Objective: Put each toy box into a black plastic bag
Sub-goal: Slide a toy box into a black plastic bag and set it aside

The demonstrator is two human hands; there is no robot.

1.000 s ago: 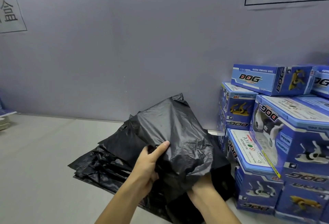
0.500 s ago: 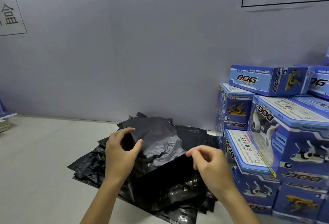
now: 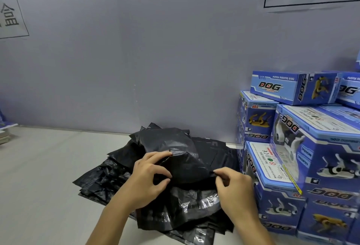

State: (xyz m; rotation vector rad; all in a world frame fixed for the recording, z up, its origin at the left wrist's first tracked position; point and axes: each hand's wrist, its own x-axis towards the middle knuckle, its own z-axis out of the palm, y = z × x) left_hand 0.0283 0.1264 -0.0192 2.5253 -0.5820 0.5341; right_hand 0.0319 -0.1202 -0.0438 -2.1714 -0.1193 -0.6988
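While blue toy boxes (image 3: 303, 147) stand stacked at right, the left hand (image 3: 148, 178) and right hand (image 3: 231, 184) each pinch the top black plastic bag (image 3: 181, 157) on a pile of bags (image 3: 109, 176) on the table (image 3: 42, 166).

- pale grey table (image 3: 48, 176), runs back to the grey wall (image 3: 136, 59)
- pile of black plastic bags (image 3: 109, 178) lies flat on table, centre, back edge near wall, crumpled and glossy; top bag puffed up
- stack of blue toy boxes (image 3: 292, 196) stands on table at right, just beside the bag pile, several layers high, some boxes upside down, "DOG" printed on them
- left edge: small stack of flat items (image 3: 5, 137) on table, mostly cut off, can't tell what they are
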